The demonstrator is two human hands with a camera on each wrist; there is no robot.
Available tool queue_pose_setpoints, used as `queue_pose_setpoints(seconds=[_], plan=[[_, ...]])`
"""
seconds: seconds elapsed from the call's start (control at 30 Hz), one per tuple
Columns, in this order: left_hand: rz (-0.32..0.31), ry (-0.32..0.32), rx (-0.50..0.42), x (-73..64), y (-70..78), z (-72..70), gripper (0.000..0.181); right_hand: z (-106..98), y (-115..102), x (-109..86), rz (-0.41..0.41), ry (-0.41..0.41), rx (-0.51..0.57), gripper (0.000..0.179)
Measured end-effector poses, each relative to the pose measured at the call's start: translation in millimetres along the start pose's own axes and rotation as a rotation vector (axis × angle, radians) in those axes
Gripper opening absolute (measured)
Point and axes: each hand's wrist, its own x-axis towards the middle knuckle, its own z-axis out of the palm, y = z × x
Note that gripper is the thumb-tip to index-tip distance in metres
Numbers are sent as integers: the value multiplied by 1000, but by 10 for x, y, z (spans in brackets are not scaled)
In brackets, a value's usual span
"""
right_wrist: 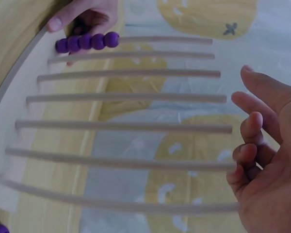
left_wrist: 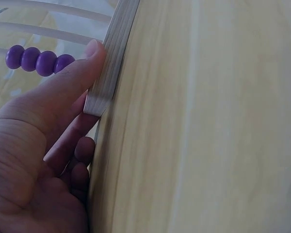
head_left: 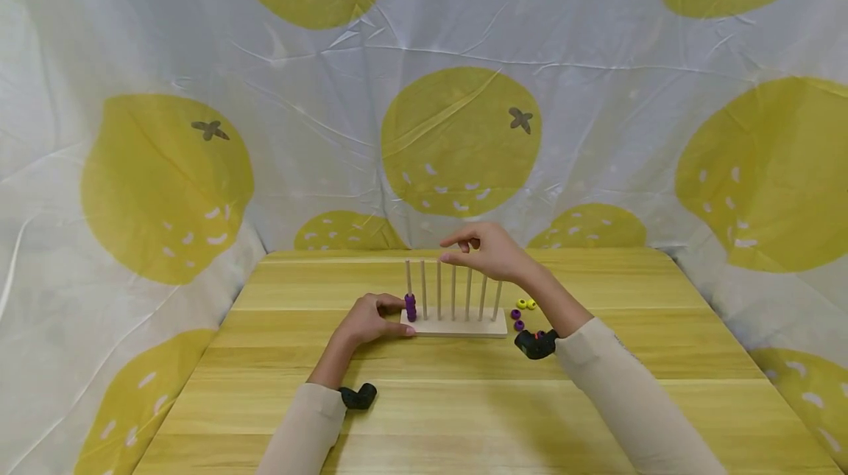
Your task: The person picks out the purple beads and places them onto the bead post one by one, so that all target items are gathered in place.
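Note:
A pale wooden base (head_left: 457,328) with several upright pegs (right_wrist: 126,99) stands on the table. Stacked purple beads (right_wrist: 85,42) sit low on its leftmost peg. My left hand (head_left: 366,319) grips the base's left end, thumb along the front edge and fingers behind; the left wrist view shows the thumb (left_wrist: 94,51) on the wood beside the beads. Over the peg tops hovers my right hand (head_left: 486,250), its fingers loosely bent and thumb apart from them. Nothing lies between its fingers in the right wrist view.
To the right of the base lie loose yellow beads (head_left: 521,304) and loose purple beads (head_left: 516,314), partly behind the right forearm. The wooden table (head_left: 437,416) meets a white curtain (head_left: 318,129) printed with yellow fruit at the back.

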Motion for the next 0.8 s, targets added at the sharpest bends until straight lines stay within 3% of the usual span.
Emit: queue_pose_setpoints(seconds=[0.4,0.8], plan=[[-17,5,-12,-5,12,10,54,-273,306,-384,77,69,49,34],[-31,8,-18,18,26,8,55,-454,752,-787,127,123,61,30]])
